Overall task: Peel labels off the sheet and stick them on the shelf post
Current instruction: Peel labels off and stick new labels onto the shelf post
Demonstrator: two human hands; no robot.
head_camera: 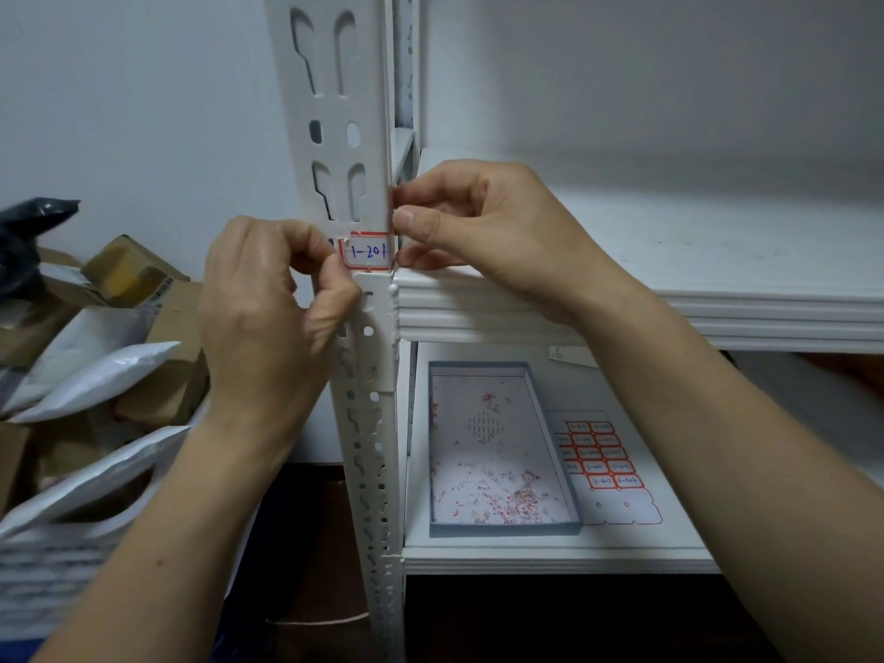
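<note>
A white label with a red border and blue writing "1-201" [367, 251] lies flat on the white slotted shelf post [340, 112], just above the shelf joint. My left hand [268, 308] pinches the label's left edge with thumb and forefinger. My right hand [471, 222] has its fingertips at the label's right edge, on the post's corner. The label sheet [603, 464], with several red-bordered labels left on it, lies flat on the lower shelf, untouched.
A shallow grey-rimmed box lid [550, 425] littered with red paper scraps sits on the lower shelf [550, 555] beside the sheet. The upper shelf [717, 251] is bare. Cardboard boxes [129, 275] and white mailer bags [95, 375] pile up at the left.
</note>
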